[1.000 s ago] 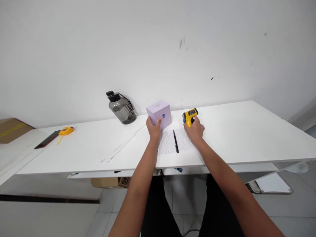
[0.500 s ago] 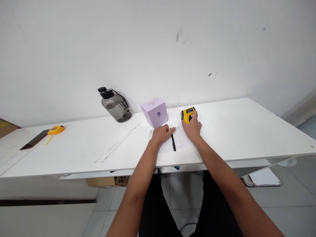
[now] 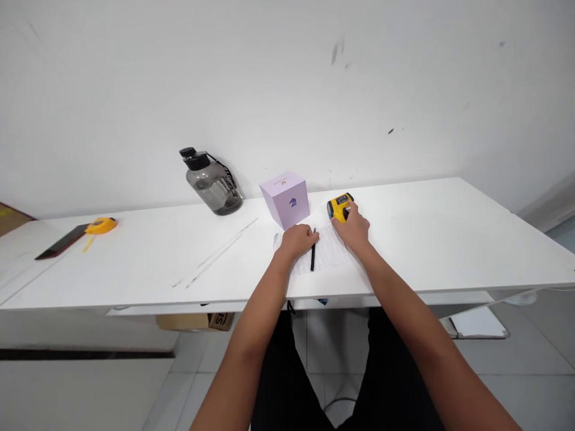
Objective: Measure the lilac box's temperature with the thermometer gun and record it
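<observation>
My left hand [image 3: 298, 240] rests on a sheet of paper [image 3: 331, 250] covered in writing, its fingers closed around the upper part of a black pen [image 3: 312, 258]. The pen lies nearly lengthwise towards me. Just behind that hand stands a lilac box [image 3: 287, 203] with a dark purple emblem on its front. To the right, my right hand [image 3: 354, 228] is wrapped round a yellow and black handheld device [image 3: 340, 207] with a dark label on top; its exact kind is unclear. The device sits on the white table, beyond the paper's right side.
A grey see-through water bottle [image 3: 214, 187] with a black lid stands by the wall. Further left, an orange tape measure [image 3: 101, 225] touches a dark flat slab [image 3: 63, 242]. Below the table [image 3: 431, 239] are a cardboard box [image 3: 193, 322] and my legs.
My left thumb has curled in from being stretched out, and the fingers have closed on the pen, which has turned slightly. My right hand stays on the yellow device. The view has shifted a little.
</observation>
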`<act>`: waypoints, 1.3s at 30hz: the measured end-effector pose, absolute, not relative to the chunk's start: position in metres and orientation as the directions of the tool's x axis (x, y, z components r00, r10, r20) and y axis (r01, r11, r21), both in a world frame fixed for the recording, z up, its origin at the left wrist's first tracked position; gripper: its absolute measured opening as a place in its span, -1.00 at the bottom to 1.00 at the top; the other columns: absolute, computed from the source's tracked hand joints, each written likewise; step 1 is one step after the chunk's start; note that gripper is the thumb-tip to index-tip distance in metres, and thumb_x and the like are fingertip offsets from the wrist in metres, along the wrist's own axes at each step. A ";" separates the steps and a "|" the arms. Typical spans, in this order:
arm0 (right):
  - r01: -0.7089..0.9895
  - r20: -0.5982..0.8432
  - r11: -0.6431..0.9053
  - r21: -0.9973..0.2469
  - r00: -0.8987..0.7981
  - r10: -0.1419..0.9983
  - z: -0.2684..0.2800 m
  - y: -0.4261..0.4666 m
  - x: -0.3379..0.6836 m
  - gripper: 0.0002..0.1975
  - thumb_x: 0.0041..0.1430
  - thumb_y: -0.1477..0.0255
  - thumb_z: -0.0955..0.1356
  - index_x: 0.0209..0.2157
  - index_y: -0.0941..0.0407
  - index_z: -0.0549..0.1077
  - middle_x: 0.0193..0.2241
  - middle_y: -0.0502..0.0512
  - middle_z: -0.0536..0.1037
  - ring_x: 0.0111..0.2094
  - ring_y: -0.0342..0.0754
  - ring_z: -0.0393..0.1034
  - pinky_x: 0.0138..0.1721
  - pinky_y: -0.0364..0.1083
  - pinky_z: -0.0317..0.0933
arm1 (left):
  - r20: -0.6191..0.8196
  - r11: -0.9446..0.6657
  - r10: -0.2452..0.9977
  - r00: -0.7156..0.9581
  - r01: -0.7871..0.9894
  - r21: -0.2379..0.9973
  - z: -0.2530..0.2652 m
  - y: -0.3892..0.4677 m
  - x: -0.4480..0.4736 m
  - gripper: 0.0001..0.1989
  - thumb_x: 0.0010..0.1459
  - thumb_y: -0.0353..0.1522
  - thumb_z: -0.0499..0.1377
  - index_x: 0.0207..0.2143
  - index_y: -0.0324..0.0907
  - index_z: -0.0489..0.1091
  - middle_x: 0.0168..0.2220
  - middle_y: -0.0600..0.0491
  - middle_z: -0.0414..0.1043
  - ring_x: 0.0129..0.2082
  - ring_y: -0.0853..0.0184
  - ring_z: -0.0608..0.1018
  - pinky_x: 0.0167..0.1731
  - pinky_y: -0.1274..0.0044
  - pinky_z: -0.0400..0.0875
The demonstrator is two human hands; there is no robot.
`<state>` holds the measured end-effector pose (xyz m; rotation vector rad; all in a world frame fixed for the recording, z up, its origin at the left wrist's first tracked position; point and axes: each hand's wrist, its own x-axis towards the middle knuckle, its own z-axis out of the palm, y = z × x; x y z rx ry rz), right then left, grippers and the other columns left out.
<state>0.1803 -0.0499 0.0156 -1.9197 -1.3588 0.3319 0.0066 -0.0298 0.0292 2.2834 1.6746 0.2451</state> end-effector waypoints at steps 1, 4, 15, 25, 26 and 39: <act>0.717 0.210 -0.153 -0.680 0.390 0.896 0.015 -0.050 0.180 -0.32 0.19 0.26 0.33 0.30 0.13 0.14 0.11 0.35 0.55 0.13 0.24 0.45 0.26 0.27 0.05 | -0.038 -0.274 0.952 0.305 0.899 0.341 0.029 -0.029 0.007 -0.72 0.23 -0.17 0.11 -0.46 -0.11 0.42 -0.32 -0.04 0.61 -0.26 0.17 0.57 -0.36 0.44 0.22; 0.761 0.222 -0.134 -0.635 0.347 0.911 0.016 -0.051 0.180 -0.33 0.19 0.25 0.33 0.30 0.12 0.16 0.10 0.33 0.56 0.12 0.24 0.45 0.27 0.27 0.03 | -0.036 -0.267 0.953 0.299 0.893 0.361 0.029 -0.029 0.006 -0.71 0.22 -0.18 0.09 -0.46 -0.12 0.45 -0.33 -0.05 0.60 -0.29 0.18 0.55 -0.37 0.44 0.20; 0.833 0.097 -0.082 -0.548 0.160 0.982 0.021 -0.051 0.183 -0.36 0.17 0.21 0.37 0.26 0.08 0.27 0.15 0.24 0.57 0.12 0.22 0.47 0.19 0.17 0.17 | 0.016 -0.254 0.961 0.275 0.861 0.440 0.032 -0.032 0.010 -0.66 0.28 -0.18 0.05 -0.48 -0.13 0.41 -0.35 -0.02 0.57 -0.33 0.23 0.49 -0.39 0.44 0.13; 0.822 0.151 -0.051 -0.567 0.164 0.975 0.018 -0.050 0.183 -0.44 0.25 0.24 0.33 0.24 0.11 0.34 0.10 0.22 0.60 0.10 0.20 0.47 0.16 0.15 0.19 | 0.096 -0.225 0.965 0.243 0.586 0.779 0.032 -0.031 0.009 -0.60 0.31 -0.14 0.09 -0.55 -0.13 0.25 -0.58 0.16 0.32 -0.51 0.38 0.33 -0.42 0.51 0.17; 0.815 0.180 -0.037 -0.578 0.172 0.968 0.016 -0.050 0.183 -0.46 0.25 0.26 0.33 0.22 0.12 0.36 0.09 0.23 0.60 0.09 0.20 0.47 0.15 0.14 0.20 | 0.095 -0.225 0.963 0.250 0.564 0.794 0.031 -0.031 0.010 -0.60 0.32 -0.15 0.08 -0.55 -0.13 0.25 -0.58 0.16 0.32 -0.51 0.39 0.33 -0.41 0.51 0.18; 0.865 0.537 0.351 -0.360 -0.116 0.836 0.014 -0.064 0.172 -0.57 0.43 0.36 0.14 0.17 0.11 0.45 -0.14 0.22 0.62 -0.09 0.11 0.46 -0.07 0.01 0.19 | 0.182 -0.239 0.940 0.288 0.178 0.954 0.025 -0.022 0.011 -0.47 0.27 0.05 0.09 -0.58 -0.13 0.18 -0.61 0.18 0.15 -0.58 0.47 0.18 -0.48 0.51 0.11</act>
